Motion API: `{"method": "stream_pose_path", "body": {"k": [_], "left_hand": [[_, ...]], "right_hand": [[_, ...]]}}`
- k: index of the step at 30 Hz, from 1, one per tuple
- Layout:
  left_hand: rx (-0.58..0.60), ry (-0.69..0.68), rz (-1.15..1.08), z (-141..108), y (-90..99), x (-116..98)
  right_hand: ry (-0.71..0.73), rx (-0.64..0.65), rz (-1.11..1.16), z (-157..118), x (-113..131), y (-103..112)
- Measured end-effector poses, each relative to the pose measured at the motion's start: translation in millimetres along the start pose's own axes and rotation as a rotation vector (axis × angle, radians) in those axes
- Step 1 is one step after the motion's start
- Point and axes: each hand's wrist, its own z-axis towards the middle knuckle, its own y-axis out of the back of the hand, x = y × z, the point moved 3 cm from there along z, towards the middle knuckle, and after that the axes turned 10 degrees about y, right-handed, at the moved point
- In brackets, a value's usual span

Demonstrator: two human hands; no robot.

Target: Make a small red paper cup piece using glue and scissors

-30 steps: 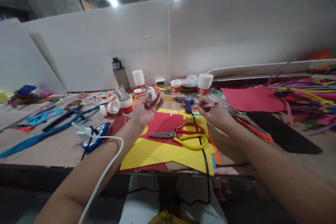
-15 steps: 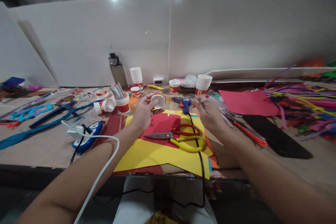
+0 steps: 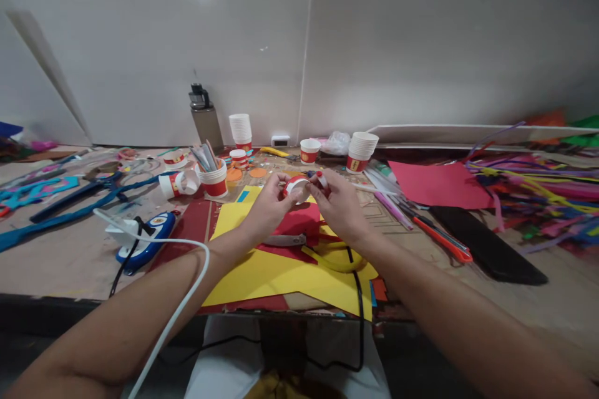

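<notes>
My left hand [image 3: 267,207] is closed around a cut-down paper cup [image 3: 296,186], a short red and white piece. Close against its right side is my right hand [image 3: 344,204], fingers pinched, with a small red-tipped thing [image 3: 321,177] among them whose kind I cannot make out. Below both hands, scissors [image 3: 337,262] with yellow and red handles lie on red paper [image 3: 299,219] and a yellow sheet [image 3: 253,277]. My hands and wrists partly cover the scissors and red paper.
Behind stand stacks of paper cups [image 3: 240,128] [image 3: 362,148], a single cup [image 3: 309,151] and a bottle [image 3: 206,121]. A cutter knife [image 3: 442,240] and a black flat object [image 3: 486,249] lie right. A white cable [image 3: 199,290] crosses over my left forearm; a black cord [image 3: 360,305] hangs off the edge.
My right hand has moved left and down to meet the left hand at the cup piece. The cup piece has shifted slightly right, its opening turned. The view has swung a little right.
</notes>
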Motion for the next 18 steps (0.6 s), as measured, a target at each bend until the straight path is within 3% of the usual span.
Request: {"method": "stream_pose_path", "body": {"k": [8, 11, 14, 18], "left_hand": [[0.092, 0.175, -0.213, -2.9, -8.0, -0.4], [0.125, 0.266, -0.150, -0.5, -4.2, 1.0], [0.238, 0.385, -0.032, 0.1, -0.8, 1.3], [0.272, 0.423, -0.055, -0.5, 1.9, -2.0]], "right_hand": [[0.235, 0.051, -0.087, -7.5, 6.2, 8.6], [0.345, 0.097, -0.136, -9.1, 10.9, 9.6], [0.437, 0.136, -0.203, -9.9, 15.6, 11.4], [0.498, 0.146, -0.252, -10.5, 19.6, 16.3]]}}
